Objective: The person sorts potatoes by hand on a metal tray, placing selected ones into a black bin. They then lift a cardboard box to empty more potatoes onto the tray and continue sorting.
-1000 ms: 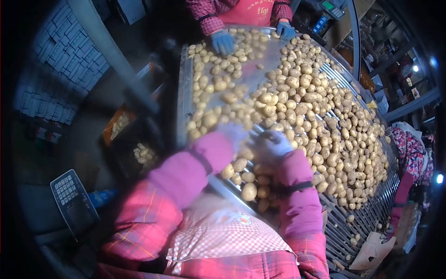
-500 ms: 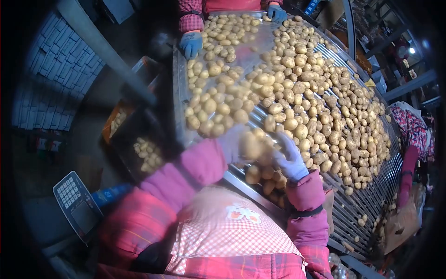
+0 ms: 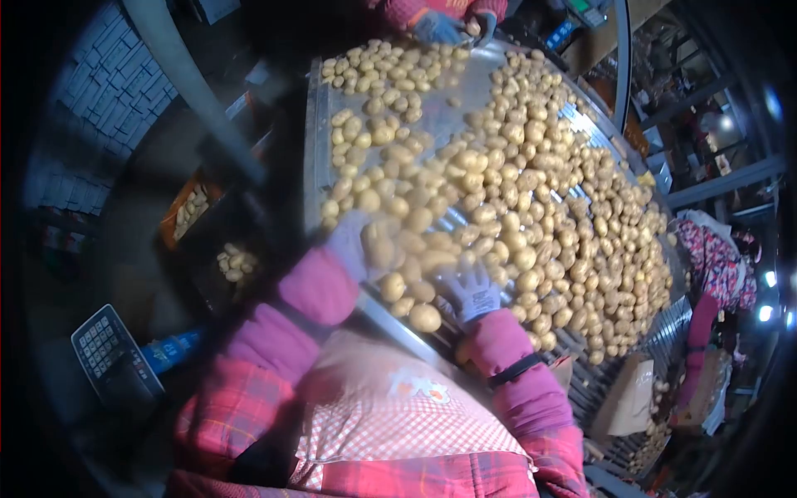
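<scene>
Potatoes [image 3: 548, 207] lie thickly over the sorting table, heaped on its metal bars and on a flat metal panel [image 3: 461, 87]. My left hand [image 3: 350, 245], in a pale glove, is at the near left edge of the heap, against blurred potatoes [image 3: 383, 246]. Motion blur and the potatoes hide its fingers. Lower and to the right, my right hand [image 3: 473, 292], also gloved, has its fingers spread and touches the potatoes at the near edge. Several potatoes [image 3: 425, 317] lie between my hands, close to the table's metal rim [image 3: 398, 328].
Across the table a co-worker's gloved hands [image 3: 438, 28] are close together. Another person's pink sleeve [image 3: 702, 324] is at the right, near paper bags [image 3: 627, 397]. A keypad scale [image 3: 116, 353] stands at left, beyond it a crate of potatoes [image 3: 193, 212].
My left hand has moved left, potatoes shifting with it. My right hand has moved down and left, fingers now spread. The co-worker's hands opposite have come together at the far edge.
</scene>
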The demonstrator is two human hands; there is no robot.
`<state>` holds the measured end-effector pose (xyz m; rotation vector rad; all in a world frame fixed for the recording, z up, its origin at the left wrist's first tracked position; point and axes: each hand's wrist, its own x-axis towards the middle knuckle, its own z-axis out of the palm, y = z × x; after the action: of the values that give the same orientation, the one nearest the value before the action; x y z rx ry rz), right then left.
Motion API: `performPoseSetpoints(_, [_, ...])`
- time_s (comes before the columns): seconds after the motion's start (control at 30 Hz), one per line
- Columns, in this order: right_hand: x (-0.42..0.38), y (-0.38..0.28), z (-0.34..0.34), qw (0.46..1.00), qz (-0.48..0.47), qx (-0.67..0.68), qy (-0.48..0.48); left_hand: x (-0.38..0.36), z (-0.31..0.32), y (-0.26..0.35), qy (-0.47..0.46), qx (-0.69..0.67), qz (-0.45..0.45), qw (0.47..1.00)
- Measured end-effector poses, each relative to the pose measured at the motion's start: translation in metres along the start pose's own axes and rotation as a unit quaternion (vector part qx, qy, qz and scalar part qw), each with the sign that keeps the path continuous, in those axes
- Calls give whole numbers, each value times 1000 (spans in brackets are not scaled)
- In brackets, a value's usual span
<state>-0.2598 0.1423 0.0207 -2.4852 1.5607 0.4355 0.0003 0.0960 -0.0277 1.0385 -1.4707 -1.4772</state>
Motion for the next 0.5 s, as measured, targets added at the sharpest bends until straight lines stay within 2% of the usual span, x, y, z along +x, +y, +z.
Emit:
performPoseSetpoints(0.03, [3,5,-4,999,-21,-22,35,3,4,9,7,-2,12,1000])
performPoseSetpoints(0.1, [13,28,-26,981,-57,183,-6,6,12,24,16,-198,-54,978])
performPoseSetpoints(0.13, [22,39,-40,980,-19,191,-45,17,17,3,56,-93,16,994])
performPoseSetpoints(0.17, [32,49,-54,976,19,199,-84,20,17,-17,59,-94,24,994])
performPoseSetpoints(0.2, [40,58,-63,974,22,224,30,21,18,14,108,-354,-141,918])
performPoseSetpoints(0.23, [54,72,-65,972,31,213,97,21,18,37,144,-580,-291,747])
performPoseSetpoints(0.27, [72,85,-69,974,50,191,109,20,18,41,141,-645,-312,683])
performPoseSetpoints(0.3, [92,95,-71,975,69,172,122,19,18,37,145,-647,-306,683])
performPoseSetpoints(0.37, [133,116,-61,980,89,93,153,17,15,20,121,-587,-314,736])
performPoseSetpoints(0.4, [158,128,-62,987,113,74,84,14,16,2,66,-476,-228,847])
performPoseSetpoints(0.43, [181,132,-63,993,104,9,60,14,14,4,24,-402,-138,905])
performPoseSetpoints(0.47, [200,137,-63,992,70,-16,99,12,11,5,31,-474,-208,855])
performPoseSetpoints(0.5, [217,140,-63,989,37,-39,138,11,7,38,38,-541,-275,794])
